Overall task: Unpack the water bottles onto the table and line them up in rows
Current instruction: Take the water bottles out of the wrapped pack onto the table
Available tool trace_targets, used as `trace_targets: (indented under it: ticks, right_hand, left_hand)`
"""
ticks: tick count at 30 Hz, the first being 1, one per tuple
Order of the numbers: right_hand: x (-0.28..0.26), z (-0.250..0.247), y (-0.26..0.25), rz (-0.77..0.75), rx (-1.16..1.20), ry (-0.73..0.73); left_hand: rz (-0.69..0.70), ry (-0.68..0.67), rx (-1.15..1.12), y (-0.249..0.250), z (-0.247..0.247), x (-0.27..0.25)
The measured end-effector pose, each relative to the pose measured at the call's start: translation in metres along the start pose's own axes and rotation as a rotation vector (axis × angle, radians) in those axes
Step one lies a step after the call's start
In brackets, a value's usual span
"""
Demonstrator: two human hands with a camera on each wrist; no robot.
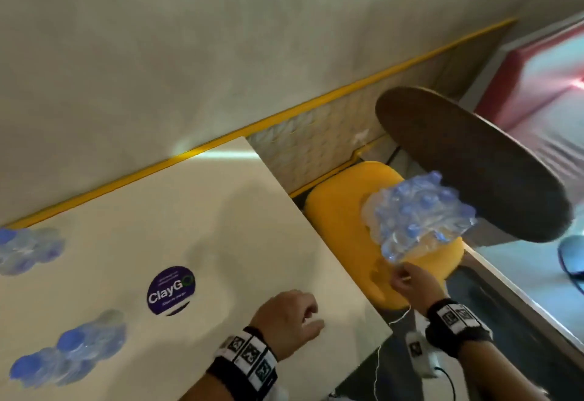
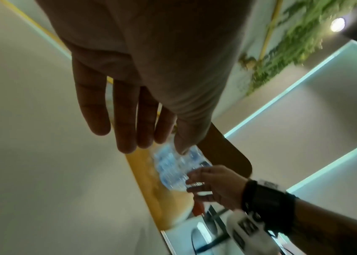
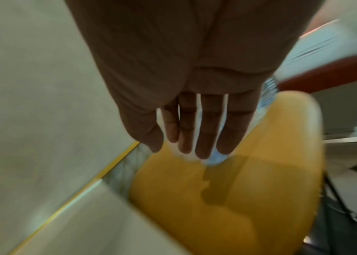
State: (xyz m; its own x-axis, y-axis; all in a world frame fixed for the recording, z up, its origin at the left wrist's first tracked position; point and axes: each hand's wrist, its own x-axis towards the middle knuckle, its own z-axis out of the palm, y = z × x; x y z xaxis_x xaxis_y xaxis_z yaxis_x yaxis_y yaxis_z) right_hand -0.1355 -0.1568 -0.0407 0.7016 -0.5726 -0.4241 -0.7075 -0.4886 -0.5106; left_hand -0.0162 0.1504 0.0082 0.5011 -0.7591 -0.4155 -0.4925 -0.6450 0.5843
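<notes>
A shrink-wrapped pack of blue-capped water bottles (image 1: 420, 217) lies on a yellow chair seat (image 1: 338, 217) to the right of the white table (image 1: 205, 211). My right hand (image 1: 406, 275) reaches over the seat with straight fingers, its fingertips at the pack's near edge; whether they touch the wrap is unclear. In the right wrist view the right hand (image 3: 195, 146) hides most of the pack (image 3: 215, 159). My left hand (image 1: 292, 313) hovers over the table's right part, holding nothing; its fingers (image 2: 127, 138) are straight. Two groups of loose bottles (image 1: 28, 249) (image 1: 72, 350) stand at the table's left.
A dark brown oval panel (image 1: 474, 163) rises behind the chair, close to the pack. A purple round sticker (image 1: 170, 290) marks the table's middle. A yellow strip (image 1: 284, 113) runs along the wall behind the table. A red-edged bench (image 1: 537, 84) stands far right.
</notes>
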Motion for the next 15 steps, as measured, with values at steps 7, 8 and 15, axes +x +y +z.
trace_targets:
  ticks: [7, 8, 15]
  right_hand:
    - [0.054, -0.083, 0.095, 0.266, 0.246, 0.341]
    - [0.063, -0.088, 0.100, 0.279, 0.268, 0.341]
    - [0.116, -0.089, 0.118, 0.282, 0.337, 0.363]
  left_hand:
    - [0.032, -0.246, -0.136, 0.133, 0.067, 0.141]
    - [-0.029, -0.240, -0.191, 0.145, 0.078, 0.159]
    - [-0.340, -0.062, -0.704, 0.179, 0.143, 0.240]
